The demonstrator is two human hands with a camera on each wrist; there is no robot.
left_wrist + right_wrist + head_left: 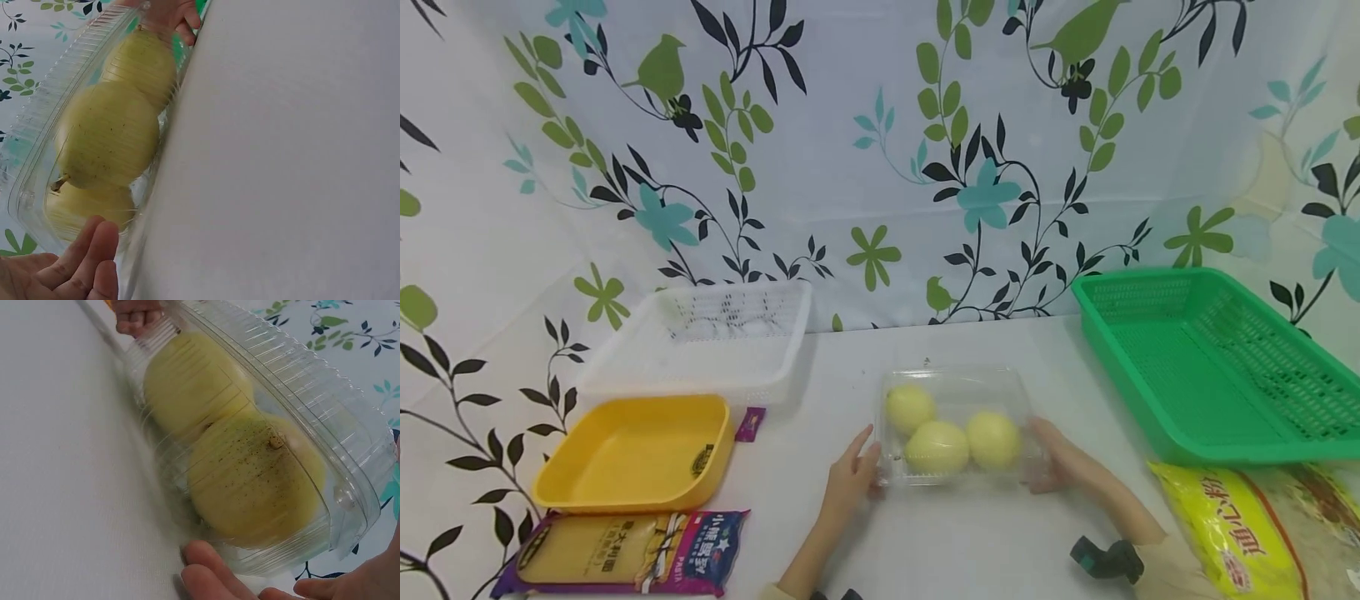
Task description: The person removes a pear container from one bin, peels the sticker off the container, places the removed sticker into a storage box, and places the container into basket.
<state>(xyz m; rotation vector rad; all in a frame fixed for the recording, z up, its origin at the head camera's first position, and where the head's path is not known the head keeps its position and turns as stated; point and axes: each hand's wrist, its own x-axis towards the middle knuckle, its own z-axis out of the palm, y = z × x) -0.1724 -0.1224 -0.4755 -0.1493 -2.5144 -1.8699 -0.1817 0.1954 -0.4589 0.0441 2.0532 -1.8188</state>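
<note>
A clear plastic clamshell box (955, 383) with three yellow-green pears (937, 447) inside stands in front of me, its lid down. My left hand (853, 475) holds the box at its left end, fingertips against the plastic near the base in the left wrist view. At the opposite end my right hand (1052, 458) grips the box by its side. In the right wrist view, the right fingers (209, 575) lie by the bottom corner, while part of that hand shows at the right edge. Through the plastic, brown-speckled skin and a stem show on the pears.
On the left are a white basket (790, 362), a yellow tray (625, 454), a small purple packet (750, 424) and a pasta bag (625, 550). A green basket (1240, 375) and a yellow food bag (1240, 533) lie to the right. A patterned cloth (880, 167) hangs behind.
</note>
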